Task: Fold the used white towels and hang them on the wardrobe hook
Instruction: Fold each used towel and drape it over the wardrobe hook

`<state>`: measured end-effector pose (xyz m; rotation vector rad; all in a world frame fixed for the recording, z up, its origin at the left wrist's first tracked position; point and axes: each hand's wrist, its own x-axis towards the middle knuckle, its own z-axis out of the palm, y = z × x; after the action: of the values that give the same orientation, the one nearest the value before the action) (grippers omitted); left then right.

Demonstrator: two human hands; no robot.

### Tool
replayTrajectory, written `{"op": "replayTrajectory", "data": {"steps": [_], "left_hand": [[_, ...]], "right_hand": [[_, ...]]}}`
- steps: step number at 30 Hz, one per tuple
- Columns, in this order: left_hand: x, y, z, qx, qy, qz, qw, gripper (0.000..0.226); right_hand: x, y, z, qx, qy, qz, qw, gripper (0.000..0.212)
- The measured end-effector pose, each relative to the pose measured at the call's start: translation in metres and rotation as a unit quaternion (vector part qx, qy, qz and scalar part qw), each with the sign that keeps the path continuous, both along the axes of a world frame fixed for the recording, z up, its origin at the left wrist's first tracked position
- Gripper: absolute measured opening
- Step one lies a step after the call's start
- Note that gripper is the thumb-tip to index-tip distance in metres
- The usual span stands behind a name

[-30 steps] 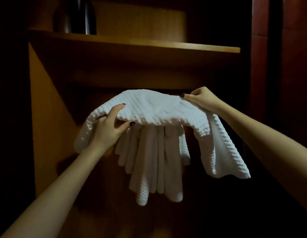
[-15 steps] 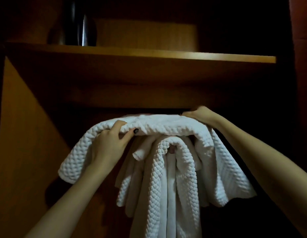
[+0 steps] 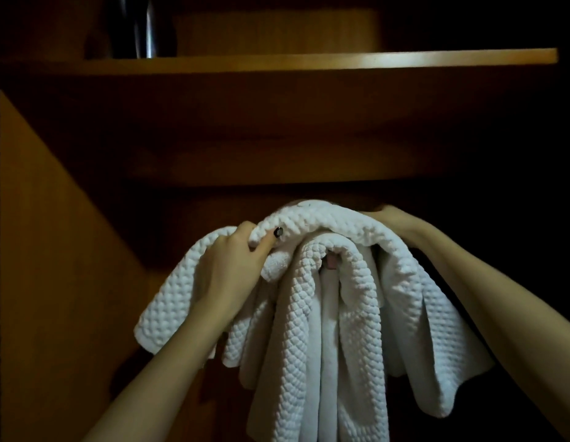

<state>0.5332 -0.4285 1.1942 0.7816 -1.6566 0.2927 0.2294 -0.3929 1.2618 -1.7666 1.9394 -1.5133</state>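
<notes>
A white waffle-textured towel (image 3: 322, 223) lies draped across the top of other white towels (image 3: 312, 346) that hang in long folds inside the dark wooden wardrobe. My left hand (image 3: 232, 266) grips the top towel's left edge, thumb on the front. My right hand (image 3: 389, 218) holds its right end from behind, fingers mostly hidden by the cloth. A small end of the wardrobe hook (image 3: 331, 262) shows between the hanging folds; the rest of it is covered.
A wooden shelf (image 3: 341, 60) runs across above the towels, with a dark shiny object (image 3: 140, 27) standing on its left part. The wardrobe's left side panel (image 3: 54, 250) is close by. Everything to the right is in darkness.
Both hands have carried the top towel further in over the hanging towels. The view has closed in on the wardrobe, and the towel's ends droop lower on both sides.
</notes>
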Motion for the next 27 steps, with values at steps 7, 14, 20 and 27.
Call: {"op": "replayTrajectory", "data": {"steps": [7, 14, 20, 27], "left_hand": [[-0.007, 0.009, -0.046, 0.045, 0.011, -0.082, 0.996, 0.040], [0.015, 0.015, -0.085, 0.017, 0.109, -0.171, 0.979, 0.045], [0.012, 0.022, -0.073, -0.083, 0.057, -0.031, 0.994, 0.050], [-0.012, 0.025, 0.001, 0.067, -0.087, -0.146, 0.983, 0.044]], "right_hand": [[0.028, 0.019, -0.033, -0.030, -0.054, -0.041, 0.997, 0.017], [0.053, 0.075, -0.073, -0.259, -0.075, -0.008, 0.963, 0.029], [0.063, 0.100, -0.095, -0.233, 0.067, -0.013, 0.970, 0.034], [0.064, 0.096, -0.078, -0.292, 0.095, -0.066, 0.949, 0.024]]}}
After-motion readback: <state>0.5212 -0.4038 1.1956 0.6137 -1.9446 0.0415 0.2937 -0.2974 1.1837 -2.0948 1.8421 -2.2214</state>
